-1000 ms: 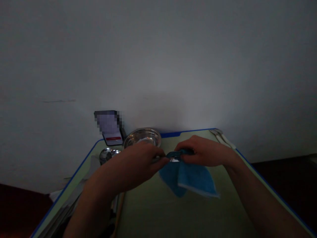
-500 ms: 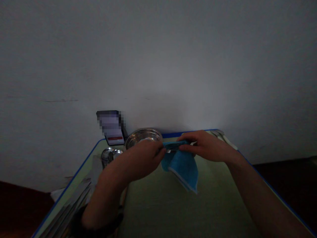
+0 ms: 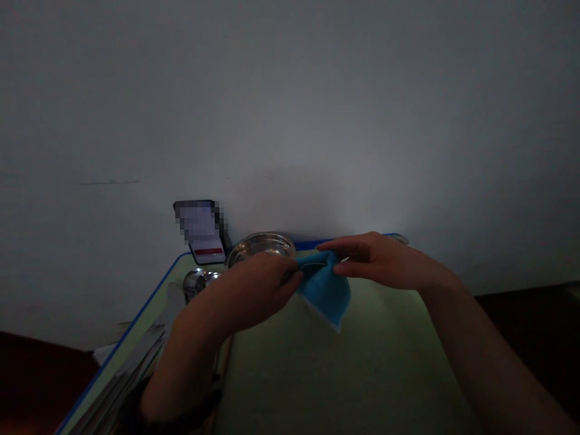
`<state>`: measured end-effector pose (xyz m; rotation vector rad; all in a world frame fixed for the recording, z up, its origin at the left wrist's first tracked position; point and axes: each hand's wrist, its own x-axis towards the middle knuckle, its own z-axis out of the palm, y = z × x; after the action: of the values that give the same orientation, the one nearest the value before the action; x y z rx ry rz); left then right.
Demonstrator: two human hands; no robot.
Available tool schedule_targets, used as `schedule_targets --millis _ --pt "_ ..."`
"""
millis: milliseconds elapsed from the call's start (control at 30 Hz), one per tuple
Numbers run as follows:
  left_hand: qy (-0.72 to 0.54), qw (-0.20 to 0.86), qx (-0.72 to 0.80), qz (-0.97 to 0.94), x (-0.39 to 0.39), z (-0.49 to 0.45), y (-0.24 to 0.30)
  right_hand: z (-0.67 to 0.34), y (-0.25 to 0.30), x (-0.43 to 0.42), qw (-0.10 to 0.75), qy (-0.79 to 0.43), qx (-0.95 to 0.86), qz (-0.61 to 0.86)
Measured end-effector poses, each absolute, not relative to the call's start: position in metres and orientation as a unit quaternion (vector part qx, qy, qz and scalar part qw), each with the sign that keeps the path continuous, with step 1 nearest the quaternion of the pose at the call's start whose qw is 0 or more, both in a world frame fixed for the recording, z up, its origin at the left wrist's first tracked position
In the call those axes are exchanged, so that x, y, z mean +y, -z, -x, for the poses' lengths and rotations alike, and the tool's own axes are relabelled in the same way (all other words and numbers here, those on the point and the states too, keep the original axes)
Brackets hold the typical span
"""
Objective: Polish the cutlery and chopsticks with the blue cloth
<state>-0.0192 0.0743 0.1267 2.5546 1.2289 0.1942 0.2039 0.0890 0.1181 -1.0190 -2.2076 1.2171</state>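
A blue cloth [image 3: 327,296] with a pale edge hangs between my two hands above the green tabletop. My left hand [image 3: 272,281] is closed at the cloth's left side, around the end of a thin metal utensil [image 3: 312,264]. Only a slim curved edge of that utensil shows against the cloth, so its kind is unclear. On the other side, my right hand [image 3: 378,260] pinches the upper right of the cloth between thumb and fingers. Behind my left hand stands a shiny metal bowl [image 3: 260,240], partly covered by it.
A phone [image 3: 202,232] leans against the wall at the back left. Shiny metal ware [image 3: 194,283] sits in front of it. Papers [image 3: 136,368] lie along the table's left side. Part of some cutlery [image 3: 401,238] shows behind my right wrist.
The cloth has bunched up and its hanging corner has swung left and up. My right hand has shifted its hold slightly, and less of the utensil shows. My left hand has barely moved.
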Motion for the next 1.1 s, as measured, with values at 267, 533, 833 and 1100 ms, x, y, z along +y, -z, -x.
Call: schedule_targets --millis 267,533,833,1100 --pt "-0.055 0.095 0.445 -0.889 0.076 0.017 -0.126 -0.197 -0.118 0.088 0.254 -0.298 -0.823 0.412" --pt "-0.049 0.126 0.438 -0.889 0.079 0.018 -0.123 -0.196 -0.117 0.089 0.288 -0.229 -0.826 0.428" --pt "-0.061 0.142 0.437 -0.886 0.080 0.029 -0.125 -0.207 -0.126 0.086 0.204 -0.288 -0.849 0.393" --pt "-0.013 0.177 0.403 -0.898 0.074 0.018 -0.128 -0.197 -0.129 0.081 0.181 -0.280 -0.887 0.321"
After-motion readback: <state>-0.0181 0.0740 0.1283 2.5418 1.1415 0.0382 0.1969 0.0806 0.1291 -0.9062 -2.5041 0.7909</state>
